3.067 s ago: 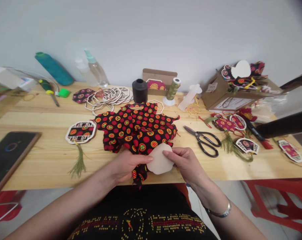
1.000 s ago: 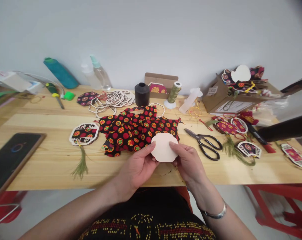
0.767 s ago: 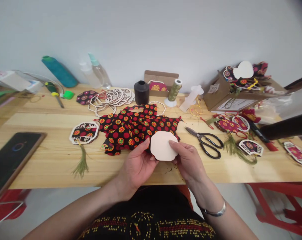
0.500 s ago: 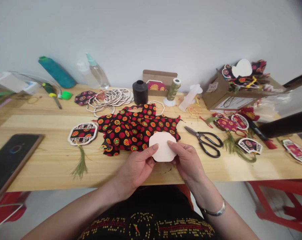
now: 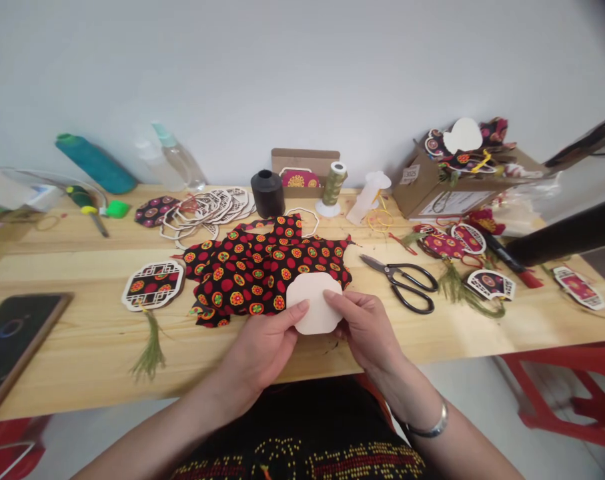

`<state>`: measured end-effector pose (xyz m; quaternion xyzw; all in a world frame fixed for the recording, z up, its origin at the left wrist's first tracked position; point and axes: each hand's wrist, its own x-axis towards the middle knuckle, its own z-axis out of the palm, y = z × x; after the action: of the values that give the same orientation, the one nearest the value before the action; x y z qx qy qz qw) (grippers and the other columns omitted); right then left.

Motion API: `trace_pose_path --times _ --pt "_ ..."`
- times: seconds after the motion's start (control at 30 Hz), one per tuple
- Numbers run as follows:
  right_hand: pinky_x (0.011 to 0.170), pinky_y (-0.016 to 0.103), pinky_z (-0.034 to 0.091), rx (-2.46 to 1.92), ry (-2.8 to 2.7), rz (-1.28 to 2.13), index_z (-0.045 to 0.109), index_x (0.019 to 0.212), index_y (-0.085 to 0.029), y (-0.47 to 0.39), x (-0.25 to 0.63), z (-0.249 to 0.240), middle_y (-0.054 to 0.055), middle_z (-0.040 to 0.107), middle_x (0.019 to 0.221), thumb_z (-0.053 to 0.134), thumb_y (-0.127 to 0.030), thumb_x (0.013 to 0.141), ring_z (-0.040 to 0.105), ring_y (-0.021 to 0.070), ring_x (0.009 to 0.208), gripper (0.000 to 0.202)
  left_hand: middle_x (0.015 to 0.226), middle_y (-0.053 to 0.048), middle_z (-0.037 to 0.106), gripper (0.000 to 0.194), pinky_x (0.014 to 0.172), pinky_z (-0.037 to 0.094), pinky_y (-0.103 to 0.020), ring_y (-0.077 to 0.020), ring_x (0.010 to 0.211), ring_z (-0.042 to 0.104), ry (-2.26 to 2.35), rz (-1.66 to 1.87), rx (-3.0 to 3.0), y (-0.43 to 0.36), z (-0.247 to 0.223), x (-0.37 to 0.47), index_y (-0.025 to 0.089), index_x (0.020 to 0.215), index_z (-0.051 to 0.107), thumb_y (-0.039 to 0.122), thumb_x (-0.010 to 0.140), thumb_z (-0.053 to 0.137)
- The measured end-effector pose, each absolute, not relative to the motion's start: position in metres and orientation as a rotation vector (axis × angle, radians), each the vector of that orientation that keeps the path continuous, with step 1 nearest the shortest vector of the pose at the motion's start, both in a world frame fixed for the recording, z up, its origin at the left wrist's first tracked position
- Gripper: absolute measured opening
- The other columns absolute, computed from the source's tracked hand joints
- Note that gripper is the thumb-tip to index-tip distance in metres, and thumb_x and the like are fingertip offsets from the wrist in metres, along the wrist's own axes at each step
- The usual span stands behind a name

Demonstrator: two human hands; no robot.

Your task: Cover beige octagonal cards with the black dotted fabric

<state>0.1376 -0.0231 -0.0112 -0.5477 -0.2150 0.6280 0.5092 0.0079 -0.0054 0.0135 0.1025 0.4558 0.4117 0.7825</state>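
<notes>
Between my two hands is a pale, flat card (image 5: 314, 313) with notched, rounded corners. My left hand (image 5: 267, 343) pinches its left side, thumb on top. On the opposite side my right hand (image 5: 369, 327) grips it the same way; the fingers beneath are hidden. Just behind the card lies a crumpled black cloth (image 5: 242, 273) with red dots and orange-green flowers. Black-handled scissors (image 5: 402, 280) rest to the right, blades pointing left. To the left sits a finished-looking ornament (image 5: 153, 285) with a white lattice frame and a green tassel (image 5: 149, 350).
A phone (image 5: 19, 347) lies at the left. Along the wall stand a black thread spool (image 5: 267, 193), a green thread cone (image 5: 335, 185), clear bottles (image 5: 179, 157) and a cardboard box (image 5: 432, 183) of ornaments. White lattice frames (image 5: 222, 205) are piled behind the cloth. A black pole (image 5: 562, 230) crosses at right.
The view has shifted slightly, so things on the table appear lower and further left. Both hands still hold the card, with little change in grip.
</notes>
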Motion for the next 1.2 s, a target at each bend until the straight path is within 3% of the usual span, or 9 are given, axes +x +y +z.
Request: trace_pose_path --times 0.23,0.4,0.5,0.57,0.63,0.77,0.87,0.97,1.2 --pt "0.036 0.020 0.035 -1.369 -0.610 1.510 0.065 0.057 -0.013 -0.023 0.137 -0.013 0.000 0.055 0.049 0.074 -0.046 0.065 0.045 0.0081 0.039 0.035 0.104 -0.010 0.075 0.045 0.103 0.045 -0.037 -0.0233 0.111 0.063 0.934 0.924 0.182 -0.003 0.008 0.008 0.012 0.123 0.061 0.000 0.080 0.058" --pt "0.042 0.025 0.041 -1.563 -0.976 1.277 0.064 0.055 -0.015 -0.019 0.158 -0.007 0.003 0.060 0.050 0.060 -0.052 0.077 0.052 0.0129 0.044 0.043 0.108 -0.011 0.074 0.043 0.103 0.047 -0.035 -0.0228 0.109 0.064 0.977 0.882 0.169 -0.001 0.010 0.005 0.010 0.124 0.060 0.002 0.082 0.058" --pt "0.054 0.027 0.047 -1.705 -1.157 0.880 0.072 0.089 -0.014 -0.008 0.179 -0.006 0.009 0.071 0.081 0.061 -0.047 0.079 0.062 0.0169 0.064 0.036 0.105 -0.010 0.074 0.045 0.100 0.049 -0.032 -0.0211 0.106 0.066 1.071 0.885 0.151 0.001 0.014 0.002 0.010 0.127 0.058 0.000 0.082 0.057" --pt "0.052 0.027 0.046 -1.754 -1.141 0.879 0.064 0.115 -0.012 0.000 0.188 -0.007 0.014 0.070 0.101 0.064 -0.048 0.076 0.063 0.0177 0.068 0.053 0.105 -0.009 0.075 0.047 0.097 0.051 -0.030 -0.0200 0.103 0.068 1.123 0.875 0.145 0.002 0.018 0.000 0.010 0.128 0.056 0.000 0.083 0.056" --pt "0.046 0.026 0.041 -1.753 -1.089 1.039 0.058 0.125 -0.011 0.006 0.191 -0.006 0.013 0.069 0.098 0.066 -0.049 0.075 0.060 0.0148 0.060 0.064 0.107 -0.010 0.074 0.049 0.095 0.052 -0.028 -0.0197 0.101 0.068 1.133 0.859 0.152 0.003 0.020 -0.002 0.010 0.131 0.054 0.000 0.084 0.054" --pt "0.038 0.021 0.021 -1.560 -0.955 1.514 0.068 0.102 -0.012 0.010 0.183 -0.002 -0.002 0.054 0.055 0.064 -0.049 0.077 0.042 0.0077 0.043 0.044 0.109 -0.011 0.073 0.054 0.094 0.053 -0.028 -0.0199 0.099 0.069 1.062 0.841 0.165 0.006 0.021 -0.006 0.011 0.137 0.047 -0.001 0.085 0.051" --pt "0.039 0.022 0.014 -1.478 -0.846 1.628 0.069 0.080 -0.014 0.010 0.178 -0.001 -0.006 0.043 0.046 0.071 -0.045 0.072 0.032 0.0052 0.040 0.032 0.108 -0.011 0.074 0.056 0.093 0.053 -0.027 -0.0198 0.097 0.070 1.057 0.830 0.170 0.007 0.018 -0.009 0.011 0.139 0.044 -0.002 0.085 0.048" --pt "0.040 0.022 0.012 -1.473 -0.783 1.563 0.067 0.067 -0.015 0.010 0.178 -0.003 -0.007 0.044 0.045 0.075 -0.040 0.066 0.026 0.0039 0.039 0.026 0.108 -0.011 0.074 0.057 0.093 0.053 -0.027 -0.0206 0.098 0.070 1.070 0.813 0.181 0.008 0.015 -0.011 0.011 0.140 0.043 -0.001 0.085 0.049" --pt "0.040 0.022 0.030 -1.432 -0.694 1.407 0.069 0.059 -0.016 0.012 0.180 0.004 -0.001 0.063 0.053 0.075 -0.034 0.064 0.050 0.0095 0.045 0.020 0.113 -0.012 0.072 0.057 0.094 0.054 -0.037 -0.0245 0.102 0.068 0.990 0.726 0.226 0.006 0.005 -0.014 0.013 0.141 0.042 0.002 0.085 0.051"
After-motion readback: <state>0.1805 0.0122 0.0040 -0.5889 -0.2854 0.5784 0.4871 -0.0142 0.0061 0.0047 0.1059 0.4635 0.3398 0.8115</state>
